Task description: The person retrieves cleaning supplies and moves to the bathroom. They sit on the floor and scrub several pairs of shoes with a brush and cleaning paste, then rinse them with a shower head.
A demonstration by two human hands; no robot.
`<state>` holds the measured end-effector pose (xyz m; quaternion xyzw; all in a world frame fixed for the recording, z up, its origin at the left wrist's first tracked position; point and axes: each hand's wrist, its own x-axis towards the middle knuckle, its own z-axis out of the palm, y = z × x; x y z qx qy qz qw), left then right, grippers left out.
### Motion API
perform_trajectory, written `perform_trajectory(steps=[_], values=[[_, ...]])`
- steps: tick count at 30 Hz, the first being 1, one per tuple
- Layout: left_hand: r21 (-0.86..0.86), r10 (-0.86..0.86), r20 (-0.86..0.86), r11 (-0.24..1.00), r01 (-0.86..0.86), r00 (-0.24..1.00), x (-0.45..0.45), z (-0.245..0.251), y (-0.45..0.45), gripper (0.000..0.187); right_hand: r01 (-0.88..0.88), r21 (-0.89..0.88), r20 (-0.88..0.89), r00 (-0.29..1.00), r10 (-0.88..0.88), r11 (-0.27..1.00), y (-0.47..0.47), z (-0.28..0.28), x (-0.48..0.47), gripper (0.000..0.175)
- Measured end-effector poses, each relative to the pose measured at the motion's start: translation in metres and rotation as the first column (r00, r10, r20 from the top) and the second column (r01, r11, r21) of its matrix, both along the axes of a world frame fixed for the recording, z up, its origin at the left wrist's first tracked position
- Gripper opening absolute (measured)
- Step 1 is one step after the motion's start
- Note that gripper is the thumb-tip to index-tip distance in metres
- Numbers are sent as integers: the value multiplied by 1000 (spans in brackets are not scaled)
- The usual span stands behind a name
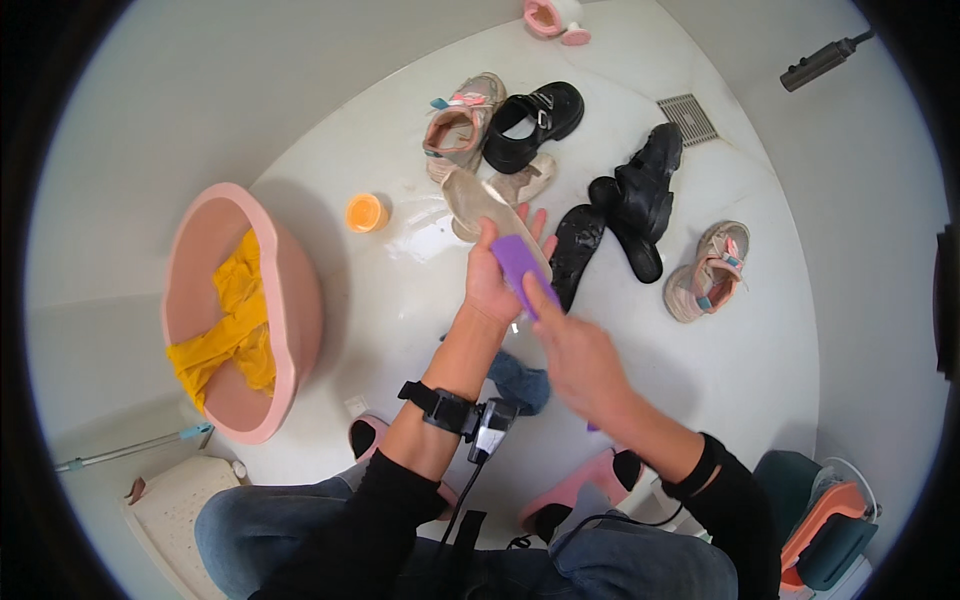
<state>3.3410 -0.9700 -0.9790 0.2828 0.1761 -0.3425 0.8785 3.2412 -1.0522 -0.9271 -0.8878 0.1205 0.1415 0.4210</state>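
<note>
My left hand point(495, 277) holds a beige shoe insole point(480, 201) from below, its long end pointing up and left. My right hand point(581, 352) grips a purple brush point(517, 262) laid against the heel part of that insole; the brush's underside is hidden. Beyond the insole lie a beige sneaker point(457, 124), a black buckled shoe point(536, 124) and another light insole point(527, 178). Right of my hands are a black insole point(581, 236), a second black shoe point(649, 184) lying over dark insoles, and a second beige sneaker point(709, 274).
A tilted pink basin point(304, 315) with yellow cloth point(244, 315) stands left. Near it is an orange cup point(367, 213). A blue cloth point(521, 382) lies below my hands. A floor drain point(688, 120) and pink-white container point(551, 16) are farther back; dark green and orange items point(817, 525) stand lower right.
</note>
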Motion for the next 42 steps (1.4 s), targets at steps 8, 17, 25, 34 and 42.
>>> perform_trajectory(steps=[8,17,25,34,42], values=[[-12,-102,-154,995,102,983,-5,-42,11,61,133,2,40,990,-133,991,-5,-31,-9,52],[-161,-162,-189,978,132,969,-4,-28,6,54,111,16,38,993,-112,994,-4,-31,-14,55],[-294,-77,-250,956,0,965,-3,-25,8,53,191,103,134,970,-204,976,-6,-15,-9,52],[-276,-124,-174,958,73,977,-2,-30,10,56,189,165,144,966,-213,968,-1,-5,-7,47],[-489,-240,-49,852,186,969,3,-25,9,54,210,144,189,953,-235,967,5,4,-8,49]])
